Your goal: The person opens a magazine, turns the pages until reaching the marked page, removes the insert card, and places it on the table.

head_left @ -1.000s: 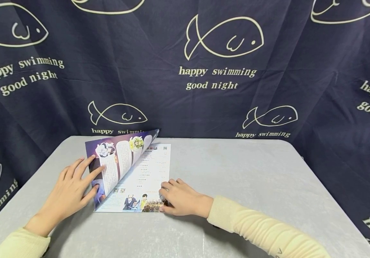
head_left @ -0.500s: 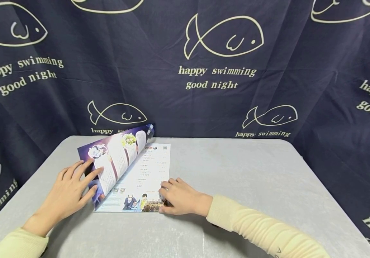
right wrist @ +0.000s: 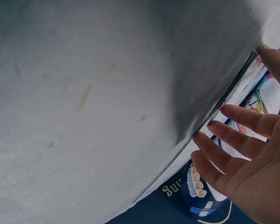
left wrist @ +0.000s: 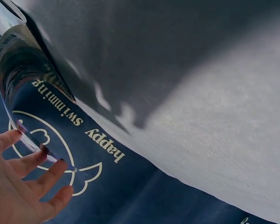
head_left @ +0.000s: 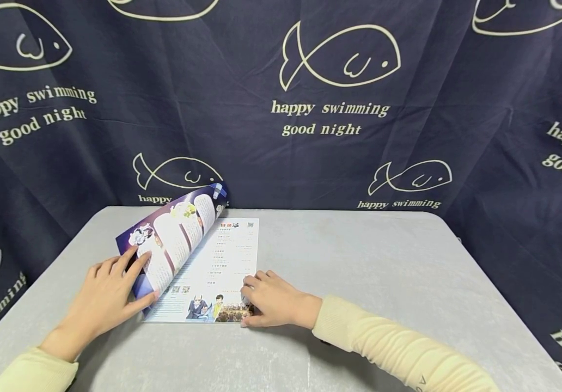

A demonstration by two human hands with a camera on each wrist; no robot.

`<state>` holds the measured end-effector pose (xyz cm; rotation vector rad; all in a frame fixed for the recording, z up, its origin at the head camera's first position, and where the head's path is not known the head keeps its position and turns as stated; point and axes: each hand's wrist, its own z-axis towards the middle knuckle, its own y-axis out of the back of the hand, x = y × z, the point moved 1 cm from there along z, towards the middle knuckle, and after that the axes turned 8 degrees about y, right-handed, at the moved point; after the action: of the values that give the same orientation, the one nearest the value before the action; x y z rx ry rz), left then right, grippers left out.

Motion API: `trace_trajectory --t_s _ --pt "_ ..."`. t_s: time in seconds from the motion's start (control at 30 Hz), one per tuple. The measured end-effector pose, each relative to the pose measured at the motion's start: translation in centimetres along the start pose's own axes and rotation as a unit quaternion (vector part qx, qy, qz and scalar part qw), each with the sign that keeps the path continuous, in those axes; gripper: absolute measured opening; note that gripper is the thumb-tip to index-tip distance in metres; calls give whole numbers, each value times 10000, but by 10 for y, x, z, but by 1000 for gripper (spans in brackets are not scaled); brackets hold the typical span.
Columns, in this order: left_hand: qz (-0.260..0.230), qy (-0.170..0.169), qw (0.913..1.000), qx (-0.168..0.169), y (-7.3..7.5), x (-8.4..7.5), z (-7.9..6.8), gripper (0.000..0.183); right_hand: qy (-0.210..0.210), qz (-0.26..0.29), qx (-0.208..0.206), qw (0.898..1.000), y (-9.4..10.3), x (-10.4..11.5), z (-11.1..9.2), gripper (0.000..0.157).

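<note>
A thin magazine [head_left: 232,258] lies on the grey table in the head view, showing a white contents page with small pictures along its bottom. Its left leaf [head_left: 178,239], purple with white text panels, stands raised and curls over to the left. My left hand [head_left: 102,294] touches that leaf near its outer edge, fingers spread and thumb on the printed face. In the left wrist view its fingertips [left wrist: 60,165] meet the bowed leaf's edge. My right hand [head_left: 278,299] rests at the magazine's lower right corner, with gently bent fingers [right wrist: 238,140] along the right edge.
The grey table [head_left: 369,261] extends to the right of the magazine. Behind it hangs a dark blue curtain [head_left: 330,163] printed with white fish outlines and words. Cream sleeves [head_left: 398,348] cover both forearms.
The purple leaf has swung further left and curled more, its top corner shifting left and up. My left fingers have followed it slightly, the thumb moving onto its lower part. My right hand stays nearly still.
</note>
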<state>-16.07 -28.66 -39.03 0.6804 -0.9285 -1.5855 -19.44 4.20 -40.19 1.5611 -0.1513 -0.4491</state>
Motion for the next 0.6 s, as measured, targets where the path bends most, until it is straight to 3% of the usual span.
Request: trace_trajectory --t_s 0.37,0.6 --pt "-33 35 9999 -112 1 4 -2 84 28 21 7 10000 2 0 0 53" --pt "6 -274 9995 -181 1 6 -1 72 -2 73 95 9999 3 -1 1 54"
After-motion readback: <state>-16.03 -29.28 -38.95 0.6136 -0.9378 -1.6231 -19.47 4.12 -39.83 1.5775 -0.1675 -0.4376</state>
